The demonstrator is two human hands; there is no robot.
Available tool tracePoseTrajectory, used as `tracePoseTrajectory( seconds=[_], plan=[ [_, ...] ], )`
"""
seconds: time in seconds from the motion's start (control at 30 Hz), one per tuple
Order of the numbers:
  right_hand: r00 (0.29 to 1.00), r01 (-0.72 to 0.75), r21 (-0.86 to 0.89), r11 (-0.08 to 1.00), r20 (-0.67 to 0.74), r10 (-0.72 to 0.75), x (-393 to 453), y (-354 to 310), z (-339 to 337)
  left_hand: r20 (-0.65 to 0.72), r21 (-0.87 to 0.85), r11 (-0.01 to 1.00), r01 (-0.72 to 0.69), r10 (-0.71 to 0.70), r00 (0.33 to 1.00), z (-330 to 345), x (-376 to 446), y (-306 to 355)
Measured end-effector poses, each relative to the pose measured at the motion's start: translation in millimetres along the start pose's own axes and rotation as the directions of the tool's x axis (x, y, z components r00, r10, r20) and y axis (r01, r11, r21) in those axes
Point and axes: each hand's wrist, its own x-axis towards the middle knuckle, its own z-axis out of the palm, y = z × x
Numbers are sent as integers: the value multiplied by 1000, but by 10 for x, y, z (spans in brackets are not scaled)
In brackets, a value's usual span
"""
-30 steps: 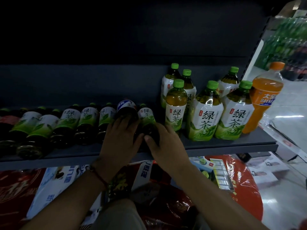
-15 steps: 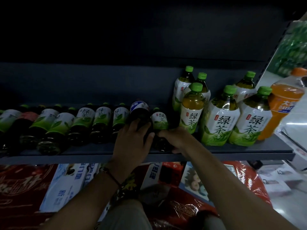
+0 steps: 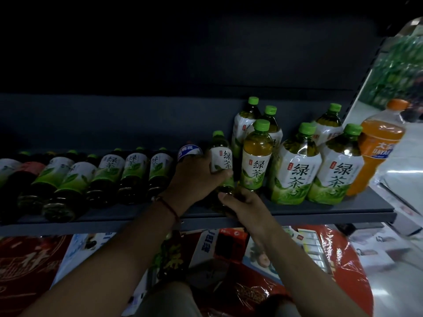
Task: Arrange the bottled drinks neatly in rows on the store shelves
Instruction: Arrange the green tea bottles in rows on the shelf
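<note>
Bottles lying on their sides (image 3: 109,177) fill the left stretch of the shelf (image 3: 297,212), green-tea labels up and bases toward the front edge, with a blue-capped bottle (image 3: 189,151) at the near end of that row. Next comes the left hand (image 3: 194,179), its fingers curled around the label of a small green tea bottle (image 3: 220,160) that stands nearly upright, leaning a little. Just below, the right hand (image 3: 242,202) grips the bottle's dark base, thumb on top; its other fingers are hidden, so their lie cannot be told. Right of the hands stand upright green tea bottles (image 3: 297,165), small and large, then an orange drink bottle (image 3: 377,147) at the shelf's end.

The held bottle sits close to the front edge and just beside its standing neighbour. Set down tilted, it could topple forward off the shelf or knock that neighbour over; the lying bottles could also roll if nudged.
</note>
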Motion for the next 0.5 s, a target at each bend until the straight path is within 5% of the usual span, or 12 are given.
tracePoseTrajectory(
  seconds=[0.2,0.5],
  plan=[
    [953,250,-157,955,-134,-271,31,182,57,-104,-190,979,-73,53,993,100,-25,2],
    [864,241,-576,781,-240,-443,124,381,136,-311,102,986,-130,156,937,372,-219,-43]
  ],
)
